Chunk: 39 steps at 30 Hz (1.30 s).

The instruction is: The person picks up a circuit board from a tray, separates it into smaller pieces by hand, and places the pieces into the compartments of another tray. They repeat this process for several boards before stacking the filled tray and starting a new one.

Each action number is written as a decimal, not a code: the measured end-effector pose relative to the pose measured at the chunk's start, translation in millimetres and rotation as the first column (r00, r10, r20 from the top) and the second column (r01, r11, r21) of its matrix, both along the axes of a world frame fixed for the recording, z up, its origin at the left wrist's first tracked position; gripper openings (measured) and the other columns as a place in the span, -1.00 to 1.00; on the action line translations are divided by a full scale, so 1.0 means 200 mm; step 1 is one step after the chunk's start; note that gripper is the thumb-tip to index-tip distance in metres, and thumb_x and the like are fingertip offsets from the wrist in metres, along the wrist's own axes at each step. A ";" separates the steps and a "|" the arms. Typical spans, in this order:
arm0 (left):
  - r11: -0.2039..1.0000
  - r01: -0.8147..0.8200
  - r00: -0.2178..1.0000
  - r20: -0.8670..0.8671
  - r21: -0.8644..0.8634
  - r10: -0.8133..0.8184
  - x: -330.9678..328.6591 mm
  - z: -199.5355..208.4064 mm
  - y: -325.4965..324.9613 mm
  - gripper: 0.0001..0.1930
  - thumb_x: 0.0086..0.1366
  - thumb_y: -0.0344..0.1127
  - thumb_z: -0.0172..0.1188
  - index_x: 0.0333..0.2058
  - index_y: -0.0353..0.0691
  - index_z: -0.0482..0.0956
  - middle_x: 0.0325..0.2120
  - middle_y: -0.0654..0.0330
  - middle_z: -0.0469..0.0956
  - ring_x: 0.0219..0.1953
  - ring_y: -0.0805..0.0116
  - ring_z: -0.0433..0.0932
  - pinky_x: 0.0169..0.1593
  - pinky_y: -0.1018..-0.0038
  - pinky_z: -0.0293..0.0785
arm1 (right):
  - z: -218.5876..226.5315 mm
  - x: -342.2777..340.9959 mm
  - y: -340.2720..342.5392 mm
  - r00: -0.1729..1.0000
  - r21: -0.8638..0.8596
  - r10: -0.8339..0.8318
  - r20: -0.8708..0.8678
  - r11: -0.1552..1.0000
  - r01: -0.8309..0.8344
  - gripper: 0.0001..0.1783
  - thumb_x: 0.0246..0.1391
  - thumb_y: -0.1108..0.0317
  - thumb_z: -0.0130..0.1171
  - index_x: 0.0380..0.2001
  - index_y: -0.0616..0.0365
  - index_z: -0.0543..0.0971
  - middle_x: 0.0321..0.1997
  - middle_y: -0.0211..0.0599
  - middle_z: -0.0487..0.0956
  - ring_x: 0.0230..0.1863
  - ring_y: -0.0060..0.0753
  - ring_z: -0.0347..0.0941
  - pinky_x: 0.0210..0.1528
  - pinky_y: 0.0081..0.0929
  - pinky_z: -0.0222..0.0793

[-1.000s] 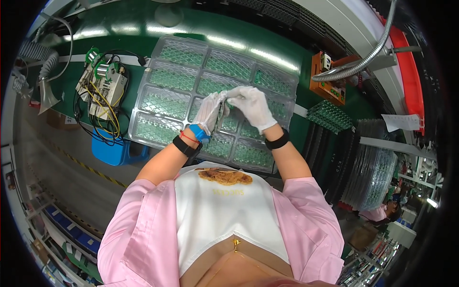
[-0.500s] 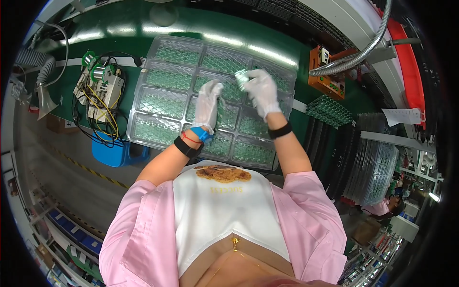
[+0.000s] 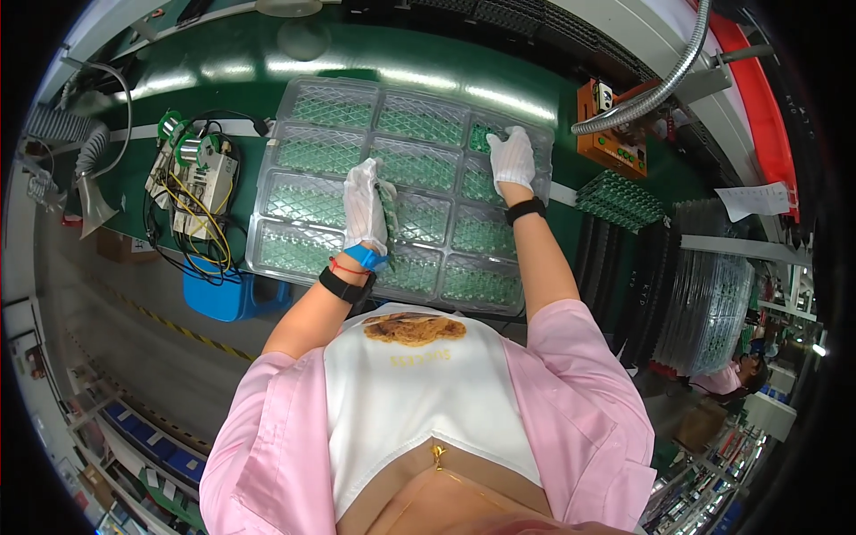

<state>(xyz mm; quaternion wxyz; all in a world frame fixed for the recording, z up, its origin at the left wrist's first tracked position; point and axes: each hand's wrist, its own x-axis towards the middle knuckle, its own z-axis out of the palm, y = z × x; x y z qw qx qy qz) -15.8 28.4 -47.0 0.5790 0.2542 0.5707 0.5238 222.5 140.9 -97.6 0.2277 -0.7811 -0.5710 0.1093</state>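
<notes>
A large clear plastic tray (image 3: 256, 234), divided into several compartments, lies on the green bench top with green circuit boards in its compartments. My left hand (image 3: 364, 205), in a white glove, is over the middle of the tray, closed round a few green circuit boards (image 3: 389, 203) that show along its right side. My right hand (image 3: 513, 162), also gloved, reaches into the far right compartment beside small green boards (image 3: 483, 135) there. Its thumb and fingers are bent; what is between them is hidden.
Left of the tray stand soldering units (image 3: 198, 187) with solder reels and tangled cables, above a blue stool (image 3: 214, 290). To the right are an orange box (image 3: 609, 134), a stack of green boards (image 3: 621, 201) and a flexible metal hose (image 3: 660, 111). Stacked clear trays (image 3: 704, 303) stand farther right.
My right hand has moved right, carrying a small stack of boards from mid-tray to the far right compartment. My left hand has shifted slightly left and nearer, still holding boards.
</notes>
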 end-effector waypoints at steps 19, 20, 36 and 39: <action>0.561 0.630 0.636 -0.771 0.537 0.024 0.00 -0.12 0.01 -0.80 0.18 -0.29 0.20 -0.31 -0.30 0.53 -0.42 0.16 0.49 -0.39 0.21 0.42 -0.27 0.36 0.33 | 0.49 -0.22 -0.49 0.716 0.110 0.631 -0.298 0.768 -0.631 -0.61 -0.18 0.37 0.31 -0.19 0.15 0.50 -0.24 -0.16 0.52 -0.31 -0.08 0.45 -0.29 -0.28 0.38; 0.561 0.628 0.639 -0.769 0.539 0.023 0.00 -0.13 0.00 -0.80 0.18 -0.29 0.20 -0.31 -0.30 0.53 -0.42 0.16 0.49 -0.39 0.21 0.42 -0.27 0.36 0.33 | 0.45 -0.19 -0.47 0.671 0.088 0.709 -0.217 0.699 -0.710 -0.58 -0.18 0.37 0.31 -0.17 0.14 0.49 -0.22 -0.16 0.51 -0.29 -0.07 0.44 -0.28 -0.27 0.39; 0.541 0.779 0.544 -0.771 0.317 -0.331 -0.04 0.07 -0.02 -0.88 0.12 -0.41 0.18 -0.33 -0.21 0.52 -0.48 0.13 0.38 -0.42 0.14 0.37 -0.30 0.33 0.30 | 0.35 0.10 -0.23 0.275 -0.028 0.097 -0.957 0.907 -0.420 -0.71 0.07 0.23 0.19 -0.27 0.23 0.45 -0.57 -0.40 0.41 -0.68 -0.58 0.29 -0.69 -0.64 0.19; 0.805 0.580 0.713 -0.555 0.124 -0.429 0.00 -0.06 0.00 -0.72 0.08 -0.46 0.20 -0.17 -0.20 0.50 -0.38 0.12 0.46 -0.32 0.17 0.45 -0.24 0.36 0.36 | 0.12 0.22 -0.01 0.571 -0.148 -0.044 -0.820 0.979 -0.137 -0.70 0.03 0.24 0.22 -0.28 0.23 0.46 -0.62 -0.38 0.42 -0.78 -0.53 0.25 -0.76 -0.55 0.15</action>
